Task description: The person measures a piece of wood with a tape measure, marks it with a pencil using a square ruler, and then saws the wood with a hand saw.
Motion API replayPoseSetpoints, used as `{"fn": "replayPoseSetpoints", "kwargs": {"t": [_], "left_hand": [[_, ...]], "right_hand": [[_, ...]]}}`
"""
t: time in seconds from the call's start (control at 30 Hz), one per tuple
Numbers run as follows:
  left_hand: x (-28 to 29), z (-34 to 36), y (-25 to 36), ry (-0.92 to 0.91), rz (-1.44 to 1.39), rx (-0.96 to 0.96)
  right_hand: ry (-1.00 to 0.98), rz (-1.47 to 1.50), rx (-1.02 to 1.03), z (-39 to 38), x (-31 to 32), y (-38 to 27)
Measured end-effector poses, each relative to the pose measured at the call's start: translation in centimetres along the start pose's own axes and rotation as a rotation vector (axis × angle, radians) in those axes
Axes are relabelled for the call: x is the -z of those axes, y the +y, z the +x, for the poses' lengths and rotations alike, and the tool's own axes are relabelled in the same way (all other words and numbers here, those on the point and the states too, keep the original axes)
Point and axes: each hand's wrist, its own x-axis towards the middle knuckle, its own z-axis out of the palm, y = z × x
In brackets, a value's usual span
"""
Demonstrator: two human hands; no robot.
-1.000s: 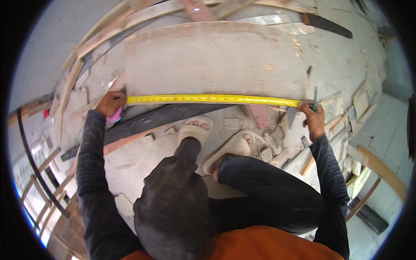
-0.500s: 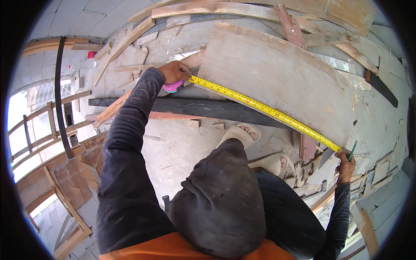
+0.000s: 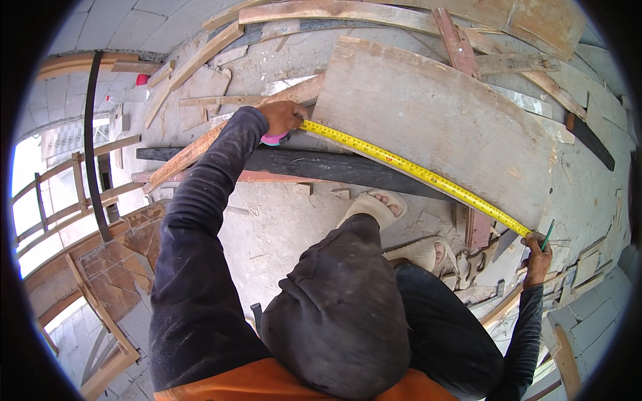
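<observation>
A yellow tape measure [image 3: 414, 170] is stretched along the near edge of a pale plywood board [image 3: 435, 113]. My left hand [image 3: 283, 119] is closed on the tape at the board's left corner. The pink tape case [image 3: 273, 140] shows below that hand, partly covered by it. At the right corner my right hand [image 3: 536, 257] pinches the other end of the tape against the board. A thin green pencil-like stick [image 3: 548, 235] juts up from the fingers of the same hand.
Under the board's near side runs a dark plank [image 3: 294, 162]. A handsaw [image 3: 590, 142] lies at the right. Loose timber strips [image 3: 334, 11] lie along the back, and a reddish wood piece [image 3: 457, 43] leans at the board's far edge. My sandalled feet [image 3: 374, 208] are close to the plank.
My left hand has shifted slightly right toward the board's corner and turned, so less of the pink case shows. The right hand has barely moved; the tape remains taut.
</observation>
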Motion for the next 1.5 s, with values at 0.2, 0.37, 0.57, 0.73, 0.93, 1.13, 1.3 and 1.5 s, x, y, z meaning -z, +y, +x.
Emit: {"fn": "replayPoseSetpoints", "kwargs": {"t": [0.2,0.37,0.57,0.73,0.93,1.13,1.3,1.5], "left_hand": [[0.4,1.0,0.1,0.028,0.073,-0.066],[-1.8,1.4,-5.2,0.165,0.199,-0.473],[-1.9,2.7,-4.2,0.036,-0.160,-0.097],[-2.7,2.6,-4.1,0.169,-0.206,-0.196],[-2.1,1.9,-2.4,0.130,-0.156,-0.140],[-1.8,1.9,-2.7,0.096,-0.138,-0.154],[-2.4,2.5,-3.9,0.135,-0.181,-0.183],[-2.3,2.6,-4.1,0.131,-0.137,-0.200]], "right_hand": [[-0.012,-0.013,0.020,-0.7,0.4,0.2],[-0.064,-0.051,0.020,-0.6,0.1,-2.4],[0.242,0.082,0.215,-0.5,3.2,-2.1],[0.251,-0.181,0.390,-3.0,2.9,-3.3],[0.165,-0.179,0.301,-3.0,1.0,-1.3],[0.171,-0.237,0.382,-3.3,0.8,-1.9],[0.145,-0.366,0.335,-3.6,1.2,-2.7],[0.190,-0.326,0.467,-3.1,0.9,-2.6]]}}
